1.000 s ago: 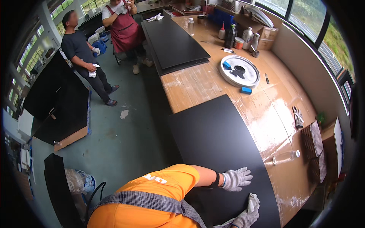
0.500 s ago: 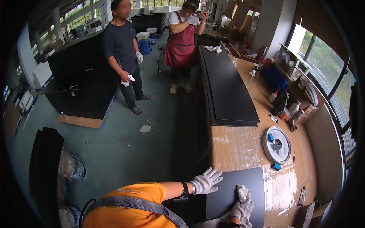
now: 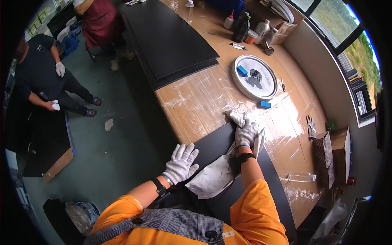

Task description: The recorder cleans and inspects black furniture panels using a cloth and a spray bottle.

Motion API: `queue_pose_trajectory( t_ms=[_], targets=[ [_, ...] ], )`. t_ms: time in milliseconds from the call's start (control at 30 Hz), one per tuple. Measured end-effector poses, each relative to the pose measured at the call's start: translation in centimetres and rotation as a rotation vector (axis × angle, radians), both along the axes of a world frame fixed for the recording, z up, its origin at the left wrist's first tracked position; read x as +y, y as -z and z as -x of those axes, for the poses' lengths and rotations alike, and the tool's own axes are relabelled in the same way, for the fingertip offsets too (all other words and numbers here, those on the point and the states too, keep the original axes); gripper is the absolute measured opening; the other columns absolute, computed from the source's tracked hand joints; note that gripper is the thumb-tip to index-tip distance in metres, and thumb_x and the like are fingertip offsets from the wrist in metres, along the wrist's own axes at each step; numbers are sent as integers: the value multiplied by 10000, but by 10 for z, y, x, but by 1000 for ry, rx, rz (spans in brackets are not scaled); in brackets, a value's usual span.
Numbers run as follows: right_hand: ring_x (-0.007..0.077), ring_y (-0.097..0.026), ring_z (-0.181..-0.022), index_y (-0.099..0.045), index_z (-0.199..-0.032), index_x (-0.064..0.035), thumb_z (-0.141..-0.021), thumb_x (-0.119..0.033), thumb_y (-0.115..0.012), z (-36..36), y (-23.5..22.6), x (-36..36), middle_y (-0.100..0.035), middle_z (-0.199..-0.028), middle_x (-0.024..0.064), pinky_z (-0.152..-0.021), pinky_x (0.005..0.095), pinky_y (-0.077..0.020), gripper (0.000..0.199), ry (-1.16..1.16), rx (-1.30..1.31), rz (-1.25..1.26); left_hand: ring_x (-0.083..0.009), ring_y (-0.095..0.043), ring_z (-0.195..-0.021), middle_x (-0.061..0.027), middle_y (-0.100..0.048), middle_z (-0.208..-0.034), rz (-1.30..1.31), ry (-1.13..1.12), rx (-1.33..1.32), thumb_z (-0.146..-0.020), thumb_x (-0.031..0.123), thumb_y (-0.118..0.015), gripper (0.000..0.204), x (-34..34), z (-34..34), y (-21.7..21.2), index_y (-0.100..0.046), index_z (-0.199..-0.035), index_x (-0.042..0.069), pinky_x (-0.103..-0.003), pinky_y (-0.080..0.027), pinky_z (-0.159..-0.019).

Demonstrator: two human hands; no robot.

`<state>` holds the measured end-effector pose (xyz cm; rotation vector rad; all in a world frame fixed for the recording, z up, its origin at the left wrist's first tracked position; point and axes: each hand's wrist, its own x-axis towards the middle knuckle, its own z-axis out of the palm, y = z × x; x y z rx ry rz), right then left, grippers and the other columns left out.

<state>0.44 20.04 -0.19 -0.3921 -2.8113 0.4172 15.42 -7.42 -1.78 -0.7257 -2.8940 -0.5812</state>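
A flat black panel lies on the table in front of me. My left hand, in a pale knitted glove, rests at the panel's left edge with fingers spread and nothing in them. My right hand, gloved alike, grips a crumpled white cloth at the panel's far edge. One end of the cloth pokes out beyond the fingers, while a long part trails back across the panel toward me. The forearm and cloth cover part of the panel's surface.
Beyond are stacked black panels, a round white lid with dark paste, and blue blocks. Several bottles stand at the window side. A clear bottle lies at right. Two people stand across the floor at left.
My view has swung to the right. My right hand has moved the cloth to the panel's far edge, and more of the cloth shows. My left hand stays spread at the left edge.
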Motion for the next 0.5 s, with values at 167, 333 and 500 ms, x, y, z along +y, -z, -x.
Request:
queue_pose_trajectory(
  t_ms=[167,333,500],
  targets=[
    [356,-473,-1158,-574,-1209,-201,-840,-316,-548,39,-18,3,-557,-1179,163,-1006,476,-347,387,117,-225,-72,-415,-343,-1288,-195,-342,-1438,18,20,44,-844,391,-570,599,1,-5,4,-454,-1340,75,-541,-214,-1097],
    [348,-511,-1119,-556,-1216,-225,-841,-355,-540,35,-20,-5,-565,-1165,146,-975,467,-380,397,63,-205,-123,-414,-350,-1278,-197,-367,-1414,35,11,9,-820,394,-581,619,1,-4,-2,-463,-1328,62,-541,-215,-1094],
    [336,-506,-1084,-551,-1209,-162,-797,-408,-575,-6,-17,-71,-550,-1173,117,-904,469,-408,481,-181,-255,-190,-397,-318,-1307,-185,-343,-1435,-25,45,-1,-820,460,-499,687,-7,-5,5,-409,-1374,63,-542,-194,-1107]
  ],
)
